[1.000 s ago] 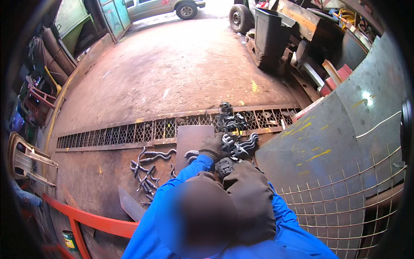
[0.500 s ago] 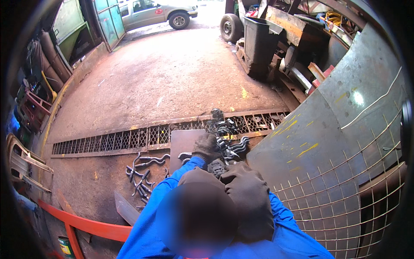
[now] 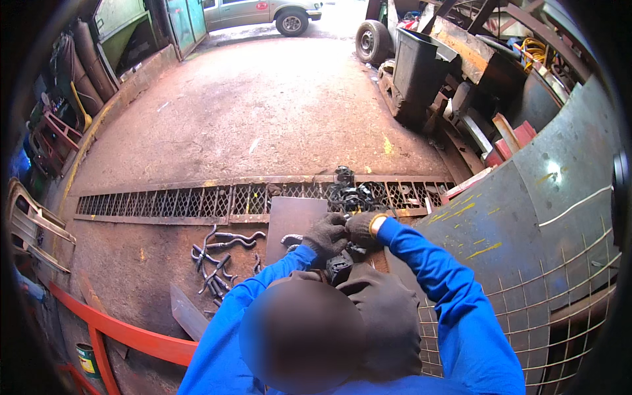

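Note:
My left hand (image 3: 327, 235), in a dark grey work glove, is closed above the right edge of a flat brown metal plate (image 3: 289, 210). Close against it is my right hand (image 3: 363, 228), gloved the same with a pale cuff and also closed. A small dark metal piece seems to be between them, too hidden to name. Just beyond lies a pile of black bent metal parts (image 3: 353, 195). A short curved rod (image 3: 290, 240) rests on the plate. Below my hands, by my dark-trousered knees, sits a black blocky object (image 3: 339, 266), partly covered.
Several bent metal rods (image 3: 220, 260) lie on the floor at left. A floor grate (image 3: 158, 205) runs across ahead. A red metal bar (image 3: 138, 337) is at lower left. Grey sheet metal (image 3: 454, 227) and wire mesh (image 3: 526, 322) stand at right, a black bin (image 3: 418, 76) farther off.
My right hand, hidden before, has come up beside the left, its arm now stretched forward. It covers the curved rods that showed there. The whole view has shifted slightly.

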Tool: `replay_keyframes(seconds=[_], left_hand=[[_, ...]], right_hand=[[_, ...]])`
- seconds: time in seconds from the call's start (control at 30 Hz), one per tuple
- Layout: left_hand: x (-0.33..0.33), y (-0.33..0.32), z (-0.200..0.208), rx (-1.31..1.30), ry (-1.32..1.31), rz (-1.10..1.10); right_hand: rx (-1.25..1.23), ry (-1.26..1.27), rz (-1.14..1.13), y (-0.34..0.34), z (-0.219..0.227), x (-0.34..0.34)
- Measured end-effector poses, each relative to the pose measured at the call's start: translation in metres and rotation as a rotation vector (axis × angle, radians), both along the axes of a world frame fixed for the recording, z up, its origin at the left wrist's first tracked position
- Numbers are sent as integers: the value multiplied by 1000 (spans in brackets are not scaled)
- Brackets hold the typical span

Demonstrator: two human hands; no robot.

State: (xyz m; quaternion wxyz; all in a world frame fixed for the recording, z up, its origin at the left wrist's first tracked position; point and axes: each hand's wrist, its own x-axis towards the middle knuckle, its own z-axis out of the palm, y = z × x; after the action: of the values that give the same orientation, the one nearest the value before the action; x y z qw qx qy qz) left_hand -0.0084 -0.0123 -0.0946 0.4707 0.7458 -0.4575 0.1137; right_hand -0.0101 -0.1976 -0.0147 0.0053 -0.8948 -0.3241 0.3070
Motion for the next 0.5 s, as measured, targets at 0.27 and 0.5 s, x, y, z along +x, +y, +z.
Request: replay_keyframes(seconds=[0.27,0.5], left_hand=[[-8,8,9,82,305,55],[-1,9,4,-9,248,82]], right_hand=[[-77,-27,352,47,41,83],[155,243,84,36,65,150]])
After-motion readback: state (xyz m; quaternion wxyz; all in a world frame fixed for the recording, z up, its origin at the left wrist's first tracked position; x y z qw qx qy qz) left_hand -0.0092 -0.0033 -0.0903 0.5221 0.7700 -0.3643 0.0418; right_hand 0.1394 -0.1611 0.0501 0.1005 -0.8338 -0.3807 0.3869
